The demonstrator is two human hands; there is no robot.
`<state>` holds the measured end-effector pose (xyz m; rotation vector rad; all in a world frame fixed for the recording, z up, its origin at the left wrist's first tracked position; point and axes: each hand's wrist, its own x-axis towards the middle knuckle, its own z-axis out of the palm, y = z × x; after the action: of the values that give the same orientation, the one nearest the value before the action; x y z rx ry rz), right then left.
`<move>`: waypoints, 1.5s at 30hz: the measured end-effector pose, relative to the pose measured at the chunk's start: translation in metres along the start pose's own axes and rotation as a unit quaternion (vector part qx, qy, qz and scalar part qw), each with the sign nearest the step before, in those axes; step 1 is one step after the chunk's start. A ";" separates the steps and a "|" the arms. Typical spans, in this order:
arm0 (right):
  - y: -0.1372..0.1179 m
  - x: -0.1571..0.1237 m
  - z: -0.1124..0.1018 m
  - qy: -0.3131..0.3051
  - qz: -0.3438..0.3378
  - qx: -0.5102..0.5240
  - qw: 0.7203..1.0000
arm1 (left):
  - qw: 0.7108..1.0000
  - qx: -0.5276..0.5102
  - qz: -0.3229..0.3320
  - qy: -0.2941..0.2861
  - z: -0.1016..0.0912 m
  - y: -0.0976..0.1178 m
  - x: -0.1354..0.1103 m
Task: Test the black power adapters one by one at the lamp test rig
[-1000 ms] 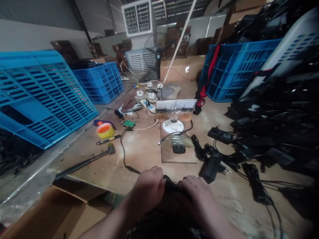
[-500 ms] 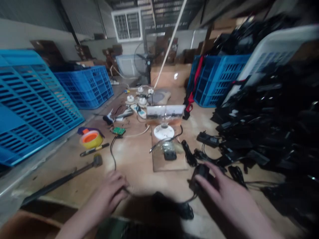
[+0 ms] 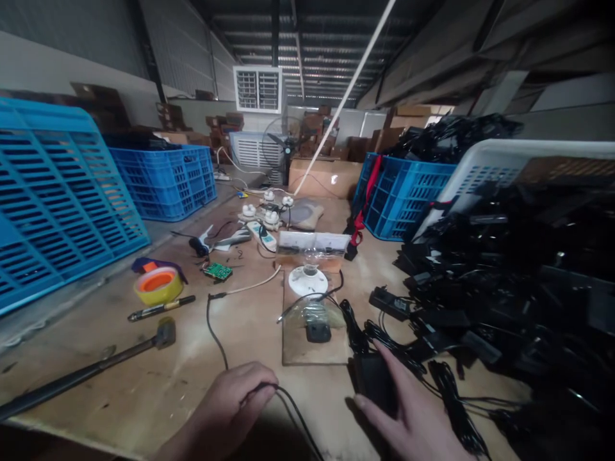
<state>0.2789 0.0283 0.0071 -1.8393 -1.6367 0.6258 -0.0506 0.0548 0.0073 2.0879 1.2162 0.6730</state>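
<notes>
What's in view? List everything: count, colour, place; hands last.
Table: one, brown, foreground
Front adapter: one, black, front right
Held cable: one, black, front centre
Adapter pile: uncounted, black, right
Tape roll: one, yellow, left
Hammer: one, dark, front left
Circuit board: one, green, left
Lamp base: one, white, centre
Crates: three, blue, both sides
Basket: one, white, right
Slanted pole: one, white, back
Fan: one, dark, back
Cartons: several, brown, back
Left hand: one, bare, pinching cable
Right hand: one, bare, around adapter

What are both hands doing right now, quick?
Left hand: closed, holding a black cord.
Right hand: around a black box; can't tell if holding it.
</notes>
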 end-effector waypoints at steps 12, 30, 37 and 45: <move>-0.070 0.021 0.065 0.084 -0.069 0.188 0.976 | 0.998 0.028 -0.004 0.048 0.009 -0.006 -0.011; -0.076 0.015 0.081 0.139 -0.038 0.196 0.970 | 0.988 0.132 -0.042 0.064 0.013 0.007 -0.014; -0.059 0.021 0.079 0.093 -0.059 0.178 0.978 | 0.987 0.144 -0.021 0.060 0.013 0.007 -0.013; -0.061 0.018 0.081 0.117 -0.050 0.165 0.978 | 0.989 0.136 -0.003 0.062 0.024 -0.012 -0.014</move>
<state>0.1824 0.0602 -0.0073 -1.5177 -1.3678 0.5734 -0.0471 0.0407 -0.0194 2.2904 1.4533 0.6733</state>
